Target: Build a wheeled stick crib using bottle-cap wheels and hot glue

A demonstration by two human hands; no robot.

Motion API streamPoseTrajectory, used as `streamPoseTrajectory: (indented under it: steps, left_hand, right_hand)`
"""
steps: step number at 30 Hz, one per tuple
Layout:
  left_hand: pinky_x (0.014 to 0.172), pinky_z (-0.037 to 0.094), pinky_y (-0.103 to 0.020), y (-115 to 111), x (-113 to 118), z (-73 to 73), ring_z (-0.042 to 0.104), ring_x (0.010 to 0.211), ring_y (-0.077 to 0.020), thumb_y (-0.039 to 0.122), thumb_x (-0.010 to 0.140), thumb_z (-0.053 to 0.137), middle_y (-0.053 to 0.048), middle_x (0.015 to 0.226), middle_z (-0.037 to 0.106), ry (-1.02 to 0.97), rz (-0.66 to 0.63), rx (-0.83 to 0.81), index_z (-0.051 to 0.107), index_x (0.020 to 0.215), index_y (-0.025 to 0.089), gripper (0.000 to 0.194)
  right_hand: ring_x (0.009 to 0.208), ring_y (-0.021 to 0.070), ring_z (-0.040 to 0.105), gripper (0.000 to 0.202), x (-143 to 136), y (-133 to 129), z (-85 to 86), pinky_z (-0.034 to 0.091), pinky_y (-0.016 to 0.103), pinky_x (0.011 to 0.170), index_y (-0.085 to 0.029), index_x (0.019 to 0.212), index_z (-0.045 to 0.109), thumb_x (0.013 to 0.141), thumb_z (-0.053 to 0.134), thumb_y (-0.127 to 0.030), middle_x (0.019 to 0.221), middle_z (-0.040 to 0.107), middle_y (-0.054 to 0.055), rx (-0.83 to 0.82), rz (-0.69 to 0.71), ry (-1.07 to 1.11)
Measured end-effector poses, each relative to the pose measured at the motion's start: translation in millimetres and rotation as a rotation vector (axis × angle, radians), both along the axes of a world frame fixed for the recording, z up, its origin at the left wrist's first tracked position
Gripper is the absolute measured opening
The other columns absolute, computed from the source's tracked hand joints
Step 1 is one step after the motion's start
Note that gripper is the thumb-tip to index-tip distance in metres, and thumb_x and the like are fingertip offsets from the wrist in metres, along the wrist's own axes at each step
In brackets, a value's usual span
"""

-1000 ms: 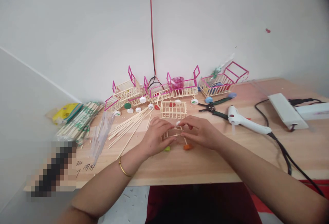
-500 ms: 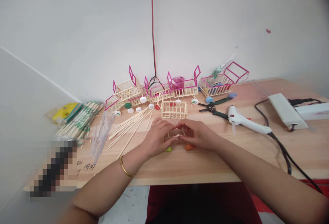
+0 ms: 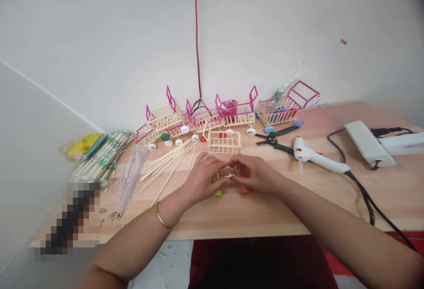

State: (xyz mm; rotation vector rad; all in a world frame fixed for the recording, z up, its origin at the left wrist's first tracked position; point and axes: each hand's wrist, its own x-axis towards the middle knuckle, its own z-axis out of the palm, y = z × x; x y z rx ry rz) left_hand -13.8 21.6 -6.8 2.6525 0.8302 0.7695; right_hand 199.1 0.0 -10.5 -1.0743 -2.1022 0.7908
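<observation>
My left hand [image 3: 204,177] and my right hand [image 3: 255,174] meet around a small wooden stick frame [image 3: 228,173] near the middle of the table. Fingers of both hands grip its two ends and hide much of it. Below the frame, a lime-green cap [image 3: 217,193] shows beside my left hand, and an orange cap [image 3: 245,190] lies under my right fingers. Just behind my hands stands a stick basket [image 3: 224,142] of bare wood, with red caps near it.
Stick carts with pink rims [image 3: 240,114] line the wall. Loose sticks [image 3: 168,161], clear glue sticks [image 3: 130,174] and bagged sticks [image 3: 102,156] lie left. Pliers [image 3: 273,140], a white glue gun [image 3: 318,158] with its cable and a power strip [image 3: 370,143] lie right.
</observation>
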Motion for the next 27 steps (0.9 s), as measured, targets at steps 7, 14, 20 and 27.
streamPoseTrajectory:
  steps: [7,14,20,27]
  left_hand:
    - [0.089,0.044,-0.042,1.9,-1.5,0.3,0.055,0.100,-0.0240,0.042,0.079,0.067,-0.011,0.104,0.064,-0.159,0.036,0.025,0.062,0.107,0.017,0.038]
    - [0.102,0.041,-0.043,1.4,-5.5,6.6,0.052,0.118,-0.0243,0.045,0.084,0.060,-0.012,0.124,0.058,-0.401,0.038,-0.314,0.057,0.122,0.021,0.045]
    - [0.094,0.046,-0.036,3.4,-7.4,7.3,0.060,0.102,-0.0187,0.035,0.090,0.053,-0.009,0.107,0.066,-0.467,0.184,-0.303,0.065,0.105,0.019,0.025]
    - [0.083,0.049,-0.031,6.5,-5.9,4.5,0.062,0.090,-0.0163,0.025,0.088,0.056,-0.007,0.092,0.068,-0.379,0.141,-0.192,0.068,0.093,0.018,0.014]
  right_hand:
    - [0.069,0.0135,0.054,0.022,5.7,1.8,-1.4,0.043,0.026,0.066,-0.019,0.100,0.058,0.079,0.063,-0.021,0.079,0.059,0.000,0.083,-0.026,-0.023]
    - [0.068,0.0148,0.056,0.023,9.9,3.8,-1.5,0.044,0.027,0.065,-0.018,0.101,0.059,0.079,0.062,-0.023,0.077,0.060,0.001,0.093,-0.057,-0.067]
    - [0.068,0.0152,0.057,0.024,10.9,3.1,-3.4,0.045,0.028,0.067,-0.018,0.102,0.059,0.079,0.063,-0.025,0.077,0.059,0.001,0.070,-0.067,-0.056]
    - [0.068,0.0148,0.056,0.026,11.2,3.6,-3.9,0.045,0.028,0.066,-0.017,0.103,0.060,0.078,0.063,-0.025,0.076,0.059,0.000,0.049,-0.061,-0.075]
